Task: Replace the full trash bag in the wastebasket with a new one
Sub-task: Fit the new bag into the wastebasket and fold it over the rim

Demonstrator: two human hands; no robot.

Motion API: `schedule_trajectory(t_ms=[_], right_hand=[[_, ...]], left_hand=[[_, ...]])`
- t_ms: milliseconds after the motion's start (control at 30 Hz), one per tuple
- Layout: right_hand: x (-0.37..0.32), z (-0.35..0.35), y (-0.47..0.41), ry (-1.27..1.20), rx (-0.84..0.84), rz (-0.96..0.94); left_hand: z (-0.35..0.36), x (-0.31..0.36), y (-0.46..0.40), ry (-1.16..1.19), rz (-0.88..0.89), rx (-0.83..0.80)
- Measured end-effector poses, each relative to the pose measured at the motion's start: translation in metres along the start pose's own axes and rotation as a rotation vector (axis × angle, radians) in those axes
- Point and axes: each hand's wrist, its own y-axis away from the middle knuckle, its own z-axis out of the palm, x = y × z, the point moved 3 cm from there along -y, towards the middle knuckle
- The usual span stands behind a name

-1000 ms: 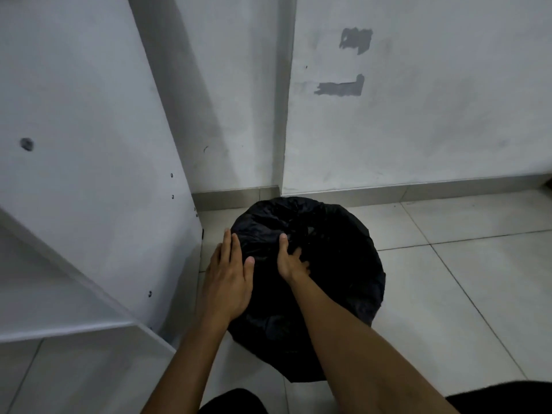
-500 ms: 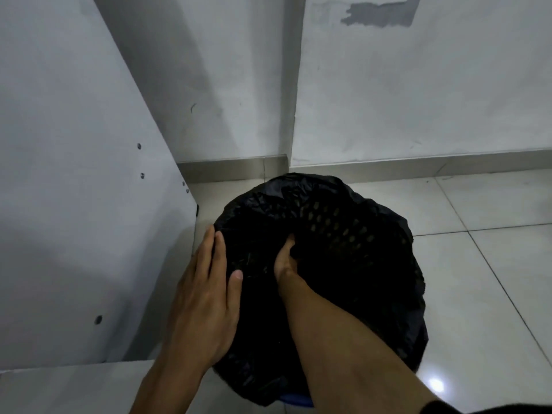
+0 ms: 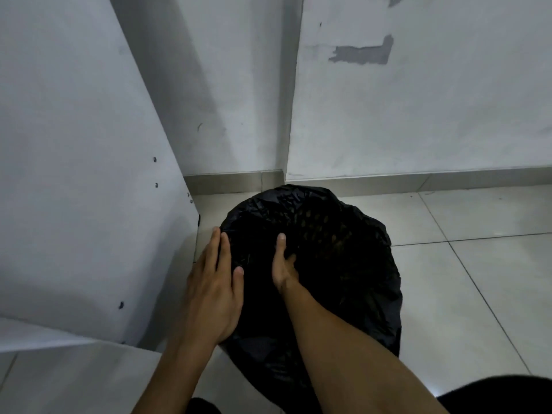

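Trash bag [image 3: 352, 264], black, lines wastebasket on tiled floor [image 3: 478, 264] by wall corner. We press left hand [image 3: 213, 289] flat w/ fingers straight on its rim; right hand [image 3: 283, 268] reaches inside, grip can't tell. Thin, soft, slippery film, prob light; best grabbed at folded-over rim.

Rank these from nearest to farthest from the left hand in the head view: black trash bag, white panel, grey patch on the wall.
1. black trash bag: under the left hand, touching its left rim.
2. white panel: just left of the hand, apart.
3. grey patch: high on the far wall, up and right.
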Motion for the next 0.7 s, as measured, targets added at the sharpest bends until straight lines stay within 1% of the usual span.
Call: schedule_trajectory(t_ms=[133, 167, 200, 233, 300, 333, 367, 400, 467, 567, 633, 700], right_hand=[[-0.012, -0.01, 0.027, 0.127, -0.014, -0.064], [-0.017, -0.016, 0.034, 0.205, -0.024, -0.095], [-0.021, -0.021, 0.038, 0.306, -0.029, -0.151], [-0.027, -0.029, 0.044, 0.463, -0.027, -0.225], [-0.036, -0.048, 0.048, 0.829, 0.023, -0.399], [-0.041, -0.061, 0.049, 0.983, 0.057, -0.489], [-0.045, -0.074, 0.049, 1.095, 0.078, -0.55], [-0.047, -0.087, 0.048, 1.178, 0.083, -0.601], [-0.045, -0.111, 0.047, 1.344, 0.071, -0.66], [-0.038, -0.133, 0.052, 1.527, 0.07, -0.737], [-0.037, -0.14, 0.057, 1.589, 0.101, -0.802], [-0.036, -0.148, 0.062, 1.578, 0.196, -0.87]], left_hand=[[-0.001, 0.001, 0.0, -0.134, -0.024, -0.025], [-0.003, 0.002, 0.0, -0.181, -0.031, -0.027], [-0.004, 0.004, -0.002, -0.242, -0.014, -0.024], [-0.006, 0.007, -0.006, -0.304, 0.04, -0.022], [-0.009, 0.019, -0.018, -0.409, 0.228, -0.027], [-0.009, 0.025, -0.026, -0.451, 0.32, -0.034], [-0.011, 0.028, -0.034, -0.482, 0.371, -0.077], [-0.013, 0.029, -0.043, -0.51, 0.382, -0.13], [-0.011, 0.022, -0.056, -0.589, 0.343, -0.207], [-0.007, 0.01, -0.063, -0.729, 0.314, -0.29], [-0.004, 0.007, -0.065, -0.743, 0.319, -0.291], [-0.002, 0.007, -0.066, -0.709, 0.311, -0.28]])
